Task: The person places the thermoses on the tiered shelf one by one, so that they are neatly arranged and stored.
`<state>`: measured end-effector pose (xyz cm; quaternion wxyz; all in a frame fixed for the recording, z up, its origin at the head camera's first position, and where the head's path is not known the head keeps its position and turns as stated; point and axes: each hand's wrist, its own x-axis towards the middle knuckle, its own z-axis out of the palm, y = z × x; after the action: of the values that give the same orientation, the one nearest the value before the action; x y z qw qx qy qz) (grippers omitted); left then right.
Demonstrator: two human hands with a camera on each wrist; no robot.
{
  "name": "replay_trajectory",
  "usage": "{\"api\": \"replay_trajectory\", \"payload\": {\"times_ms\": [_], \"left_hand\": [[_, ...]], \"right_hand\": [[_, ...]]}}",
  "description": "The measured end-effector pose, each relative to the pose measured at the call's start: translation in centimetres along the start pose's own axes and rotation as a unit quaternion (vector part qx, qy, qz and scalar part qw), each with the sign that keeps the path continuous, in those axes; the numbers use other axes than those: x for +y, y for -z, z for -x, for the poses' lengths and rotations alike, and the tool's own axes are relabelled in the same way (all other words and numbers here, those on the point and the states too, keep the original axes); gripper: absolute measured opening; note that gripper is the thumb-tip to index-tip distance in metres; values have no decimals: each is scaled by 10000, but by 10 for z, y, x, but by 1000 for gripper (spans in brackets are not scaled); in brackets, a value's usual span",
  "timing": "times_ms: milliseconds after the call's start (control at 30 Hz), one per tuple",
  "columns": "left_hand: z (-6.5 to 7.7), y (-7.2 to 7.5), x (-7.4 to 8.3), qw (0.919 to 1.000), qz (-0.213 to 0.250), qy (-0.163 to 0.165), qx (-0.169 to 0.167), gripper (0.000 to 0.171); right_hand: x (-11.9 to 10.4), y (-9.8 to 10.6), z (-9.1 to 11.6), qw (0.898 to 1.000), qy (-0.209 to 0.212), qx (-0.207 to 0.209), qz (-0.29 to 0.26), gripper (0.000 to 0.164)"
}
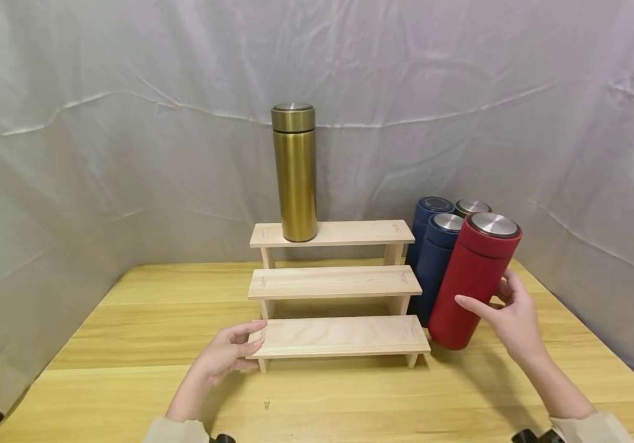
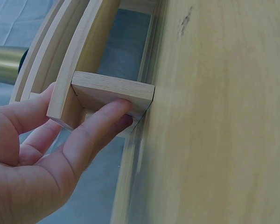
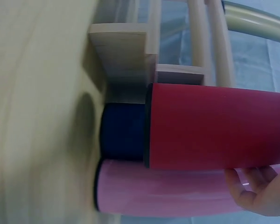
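My right hand (image 1: 508, 314) grips a red thermos flask (image 1: 474, 277) with a silver-topped lid. The flask leans a little, its lid toward the right. In the right wrist view its dark base is raised off the table, in front of a navy flask. At the left end of the bottom step, my left hand (image 1: 225, 351) holds the three-tier wooden stand (image 1: 339, 335). The left wrist view has its fingers against the stand's short leg (image 2: 112, 88). A gold thermos flask (image 1: 297, 178) stands upright on the top step, left of centre.
Two navy flasks (image 1: 430, 267) stand right of the stand, partly behind the red one. Behind them shows another flask's silver lid (image 1: 473, 207). A pink flask (image 3: 163, 189) appears in the right wrist view. Grey cloth (image 1: 184, 154) hangs behind the wooden table (image 1: 128, 351).
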<state>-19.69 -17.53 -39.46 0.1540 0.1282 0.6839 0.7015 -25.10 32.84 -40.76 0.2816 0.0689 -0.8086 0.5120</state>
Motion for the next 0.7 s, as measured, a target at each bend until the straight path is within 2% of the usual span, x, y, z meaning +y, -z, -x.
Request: {"api": "replay_trajectory", "payload": {"times_ms": [67,167,267,367,500,700], "left_hand": [[0,0,0,10000,17,9,5,52],[0,0,-1,10000,22,6,1,53],[-1,0,-1,10000,30,5,16,52],[-1,0,-1,10000,30,19,38,52],[-1,0,-1,10000,30,26,46,52],[-1,0,-1,10000,42,32,38,52]], "right_hand": [[-34,0,4,9998,-23,1,-182,67],[-88,-3,11,9999,-77,63,-116,61],[-125,-4,14,10000,-52,25,-29,58],[-142,-4,14,9999,-77,31,88,59],[-151,-5,12,10000,-36,61,54,61],[-160,-9,6,9993,24,-4,-378,59]]}}
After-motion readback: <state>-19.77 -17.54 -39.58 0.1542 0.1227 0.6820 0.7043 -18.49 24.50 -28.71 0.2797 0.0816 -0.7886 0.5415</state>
